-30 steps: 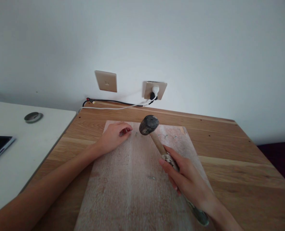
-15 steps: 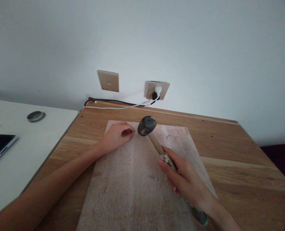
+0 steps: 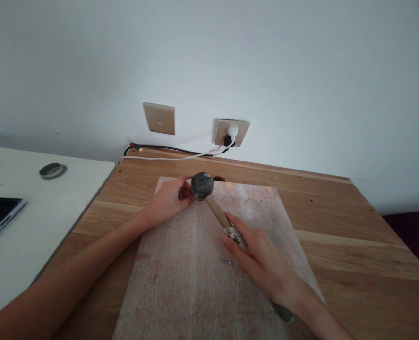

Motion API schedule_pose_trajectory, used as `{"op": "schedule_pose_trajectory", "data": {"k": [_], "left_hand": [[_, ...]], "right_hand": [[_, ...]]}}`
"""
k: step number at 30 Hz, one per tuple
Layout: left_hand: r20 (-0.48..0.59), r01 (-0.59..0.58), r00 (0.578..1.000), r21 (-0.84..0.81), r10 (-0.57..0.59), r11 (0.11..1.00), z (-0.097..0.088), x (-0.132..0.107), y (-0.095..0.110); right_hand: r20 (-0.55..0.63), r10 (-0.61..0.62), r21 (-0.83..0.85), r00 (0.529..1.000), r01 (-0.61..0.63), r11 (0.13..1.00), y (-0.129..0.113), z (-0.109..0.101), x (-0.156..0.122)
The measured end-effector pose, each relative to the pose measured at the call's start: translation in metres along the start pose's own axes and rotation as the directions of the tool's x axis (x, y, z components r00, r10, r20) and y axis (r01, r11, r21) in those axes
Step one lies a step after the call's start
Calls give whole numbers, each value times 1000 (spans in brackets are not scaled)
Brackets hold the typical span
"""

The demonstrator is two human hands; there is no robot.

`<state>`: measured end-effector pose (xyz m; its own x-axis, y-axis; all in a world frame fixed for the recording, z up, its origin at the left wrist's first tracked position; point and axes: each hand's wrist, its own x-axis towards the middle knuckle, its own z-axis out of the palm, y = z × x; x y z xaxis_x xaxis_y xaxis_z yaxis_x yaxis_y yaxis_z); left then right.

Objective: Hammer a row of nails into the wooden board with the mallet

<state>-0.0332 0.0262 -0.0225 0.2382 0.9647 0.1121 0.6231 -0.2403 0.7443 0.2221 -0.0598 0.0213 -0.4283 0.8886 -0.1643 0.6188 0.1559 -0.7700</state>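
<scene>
My right hand (image 3: 262,255) is wrapped round the handle of a rubber mallet (image 3: 202,186). The mallet has a black head, a light wooden neck and a worn white patch near my fingers. My left hand (image 3: 170,198) rests at the far left of a pale, worn wooden board (image 3: 181,283), thumb and fingers pinched together. The mallet head hides those fingertips, so what they hold cannot be made out. Right of the head, a row of several small nails (image 3: 247,200) stands in the board near its far edge. Another small metal piece (image 3: 226,261) lies mid-board.
Beneath the board is a brown wooden table (image 3: 337,255) against a white wall. Cables (image 3: 181,158) run along its back to a socket (image 3: 232,132). On the white table (image 3: 78,189) at left lie a phone (image 3: 0,215) and a grey round roll (image 3: 52,171).
The mallet head has moved left, close over my left fingertips, with my right hand shifting left too. More of the nail row now shows. My left hand has barely moved.
</scene>
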Motion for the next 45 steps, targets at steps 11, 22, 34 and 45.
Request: {"op": "schedule_pose_trajectory", "data": {"k": [11, 22, 34, 45], "left_hand": [[29, -43, 999, 150, 39, 988, -13, -5, 5], [315, -707, 655, 576, 687, 410, 59, -102, 98], [246, -669, 724, 477, 644, 570, 26, -66, 59], [-91, -74, 992, 92, 82, 993, -13, -19, -22]], "right_hand": [[-37, 5, -5, 999, -5, 1000, 2, 0, -3], [-92, 151, 86, 984, -143, 986, 3, -16, -13], [-88, 136, 63, 987, -131, 989, 7, -14, -17], [-21, 141, 101, 990, -138, 985, 3, -8, -13]]}}
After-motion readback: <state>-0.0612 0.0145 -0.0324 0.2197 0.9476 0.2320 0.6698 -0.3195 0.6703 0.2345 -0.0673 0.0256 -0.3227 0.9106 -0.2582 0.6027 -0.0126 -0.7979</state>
